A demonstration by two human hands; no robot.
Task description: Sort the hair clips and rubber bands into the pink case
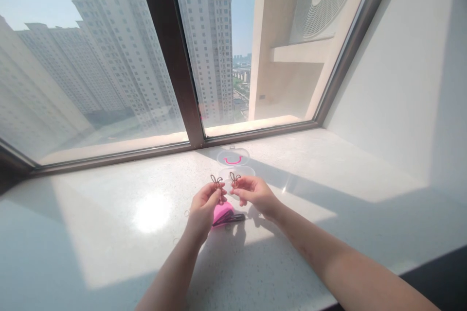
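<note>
My left hand [207,200] pinches a small dark rabbit-shaped piece [216,181] between thumb and fingers, its looped ears pointing up. A matching rabbit-shaped piece [234,179] is pinched in my right hand [255,194], a short gap away at the same height. Whether these are clips or hair ties I cannot tell. Below the hands, a bright pink object [222,213] lies on the sill with a dark, narrow clip-like item [233,218] against it. Behind the hands, a clear plastic case [246,171] stands with its lid [233,156] up, a pink handle on it.
The pale speckled windowsill [292,252] carries everything, with strong glare on the left and a shadow band on the right. A brown-framed window [193,126] borders the back. A white wall [401,82] rises at the right. Faint small rings [187,213] lie left of my left hand.
</note>
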